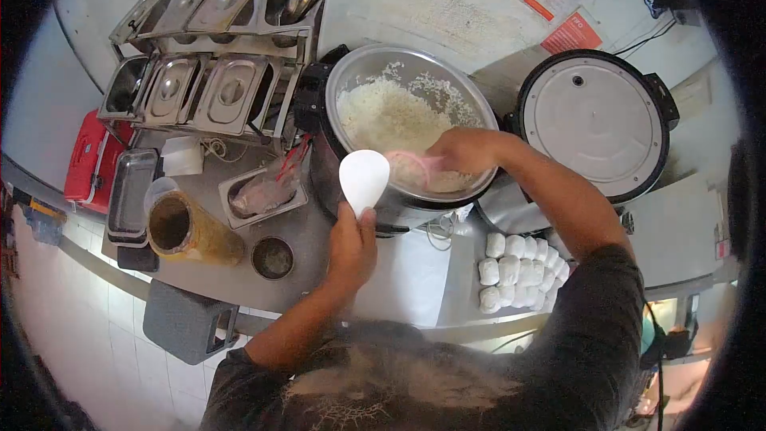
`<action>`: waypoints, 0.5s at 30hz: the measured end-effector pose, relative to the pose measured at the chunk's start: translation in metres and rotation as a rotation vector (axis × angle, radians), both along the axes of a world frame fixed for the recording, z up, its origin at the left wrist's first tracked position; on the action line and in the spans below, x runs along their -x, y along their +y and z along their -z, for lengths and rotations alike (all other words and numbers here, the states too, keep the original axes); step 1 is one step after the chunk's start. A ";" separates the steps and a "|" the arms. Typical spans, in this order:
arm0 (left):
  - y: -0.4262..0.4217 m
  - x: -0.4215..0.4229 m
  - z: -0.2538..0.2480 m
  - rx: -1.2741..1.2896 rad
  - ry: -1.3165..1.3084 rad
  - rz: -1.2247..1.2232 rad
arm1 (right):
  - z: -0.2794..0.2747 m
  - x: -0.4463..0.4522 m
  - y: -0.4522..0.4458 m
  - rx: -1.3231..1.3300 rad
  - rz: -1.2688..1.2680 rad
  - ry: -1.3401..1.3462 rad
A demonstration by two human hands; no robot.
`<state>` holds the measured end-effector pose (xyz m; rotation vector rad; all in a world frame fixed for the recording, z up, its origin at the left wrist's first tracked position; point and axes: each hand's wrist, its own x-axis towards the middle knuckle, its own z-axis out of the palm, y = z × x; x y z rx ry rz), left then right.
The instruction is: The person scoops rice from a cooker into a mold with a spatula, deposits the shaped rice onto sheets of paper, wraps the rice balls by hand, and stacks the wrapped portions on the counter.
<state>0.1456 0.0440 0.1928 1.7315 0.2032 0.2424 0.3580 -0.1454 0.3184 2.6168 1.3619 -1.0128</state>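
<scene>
My left hand (352, 249) is closed around the handle of a white rice paddle (365, 176), its broad blade held up before the cooker's front rim. My right hand (463, 150) reaches inside the large rice cooker (333, 104), gripping a pink plastic scoop (428, 163). The scoop sits low in the white rice (387, 116), near the pot's front wall; how full it is I cannot tell. Rice is heaped toward the left of the pot, and grains cling to the back wall. A sheet of white paper (405, 278) lies on the counter below my hands.
Several white wrapped bundles (523, 271) are stacked at right, beneath the open cooker lid (592, 124). To the left stand a yellowish cylindrical container (215, 241), a small round tin (273, 258), a metal tray with a plastic bag (263, 194), and a rack of lidded steel pans (231, 92).
</scene>
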 end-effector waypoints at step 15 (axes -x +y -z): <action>0.019 -0.002 -0.015 0.353 -0.021 -0.033 | 0.032 -0.018 0.010 0.107 0.384 -0.719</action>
